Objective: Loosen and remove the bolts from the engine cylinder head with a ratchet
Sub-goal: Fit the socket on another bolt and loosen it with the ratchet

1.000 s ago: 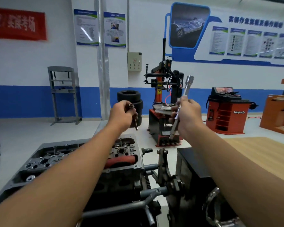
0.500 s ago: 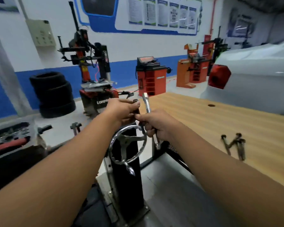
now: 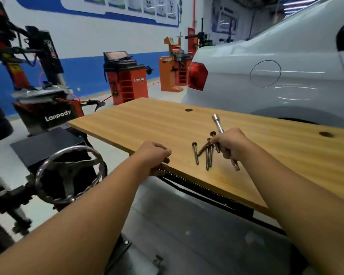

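Observation:
My right hand is shut on the chrome ratchet. Its socket end points up and away, and its handle end sticks out below my fist just above the wooden table. Several long dark bolts lie in a loose bunch on the table, just left of my right hand, whose fingertips touch the head of one of them. At the table's near edge, my left hand has its fingers curled on top and its thumb under the edge. The engine cylinder head is out of view.
The engine stand's chrome handwheel is at lower left, close to my left forearm. A white car stands right behind the table. A tyre changer and orange wheel balancers stand on the far floor.
I have turned right from the engine to the table. The bolt passed from my left hand to my right, which has come down by the bolts. My left hand took the table edge.

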A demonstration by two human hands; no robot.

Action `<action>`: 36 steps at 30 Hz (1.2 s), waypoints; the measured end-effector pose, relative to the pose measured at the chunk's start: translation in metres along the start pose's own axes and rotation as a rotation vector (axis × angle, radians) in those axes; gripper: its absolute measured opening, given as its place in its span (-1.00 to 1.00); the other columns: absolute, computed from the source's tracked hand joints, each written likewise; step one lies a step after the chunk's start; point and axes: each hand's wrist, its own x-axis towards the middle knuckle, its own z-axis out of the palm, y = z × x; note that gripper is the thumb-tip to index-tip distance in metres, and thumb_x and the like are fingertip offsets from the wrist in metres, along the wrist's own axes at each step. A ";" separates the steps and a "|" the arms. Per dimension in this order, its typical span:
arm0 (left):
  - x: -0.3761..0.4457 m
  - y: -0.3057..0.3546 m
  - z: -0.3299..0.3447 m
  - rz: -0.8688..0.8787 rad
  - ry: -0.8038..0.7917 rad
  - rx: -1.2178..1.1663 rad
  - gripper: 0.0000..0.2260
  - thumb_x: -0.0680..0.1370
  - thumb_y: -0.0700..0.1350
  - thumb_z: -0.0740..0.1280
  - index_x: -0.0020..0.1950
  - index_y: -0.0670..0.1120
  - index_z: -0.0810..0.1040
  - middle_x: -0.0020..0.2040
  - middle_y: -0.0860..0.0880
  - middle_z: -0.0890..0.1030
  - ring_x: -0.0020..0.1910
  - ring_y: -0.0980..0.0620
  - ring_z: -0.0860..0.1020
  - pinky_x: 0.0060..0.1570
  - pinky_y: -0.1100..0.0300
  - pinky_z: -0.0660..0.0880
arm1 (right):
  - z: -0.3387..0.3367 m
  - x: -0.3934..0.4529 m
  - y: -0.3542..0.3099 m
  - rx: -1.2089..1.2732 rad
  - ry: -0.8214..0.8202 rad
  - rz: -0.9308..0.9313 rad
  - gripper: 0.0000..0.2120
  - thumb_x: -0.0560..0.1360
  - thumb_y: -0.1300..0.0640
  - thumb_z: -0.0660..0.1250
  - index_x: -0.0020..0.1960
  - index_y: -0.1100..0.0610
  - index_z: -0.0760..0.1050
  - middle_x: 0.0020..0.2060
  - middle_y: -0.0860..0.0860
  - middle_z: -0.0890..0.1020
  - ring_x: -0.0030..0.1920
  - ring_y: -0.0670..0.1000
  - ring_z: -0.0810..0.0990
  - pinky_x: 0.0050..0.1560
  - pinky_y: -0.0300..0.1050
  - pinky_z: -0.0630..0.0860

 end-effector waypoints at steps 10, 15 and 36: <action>0.043 0.007 0.076 0.040 -0.047 0.041 -0.67 0.71 -0.20 0.23 0.48 -0.13 0.49 0.05 -0.06 0.58 -0.07 -0.02 0.57 0.03 0.05 0.64 | -0.018 0.020 0.040 0.196 0.005 0.154 -0.87 0.61 0.18 0.35 0.07 0.25 0.57 -0.22 0.18 0.71 -0.59 -0.09 0.44 -0.61 -0.24 0.32; 0.048 0.016 0.095 0.082 -0.096 0.146 -0.61 0.69 -0.18 0.24 0.53 0.00 0.47 0.02 0.00 0.58 -0.31 0.09 0.46 -0.48 0.31 0.42 | -0.019 0.017 0.045 0.244 -0.116 0.185 -0.83 0.62 0.15 0.34 0.08 0.25 0.59 -0.16 0.16 0.75 -0.54 -0.10 0.40 -0.58 -0.22 0.33; 0.048 0.013 0.068 0.175 0.120 0.146 -0.79 0.65 -0.04 0.38 0.27 -0.06 0.63 0.08 -0.03 0.66 0.09 -0.06 0.64 -0.04 0.08 0.62 | -0.033 -0.014 0.012 0.287 -0.103 0.148 -0.69 0.68 0.02 0.25 0.18 0.28 0.54 -0.15 0.19 0.72 -0.52 -0.11 0.44 -0.54 -0.24 0.41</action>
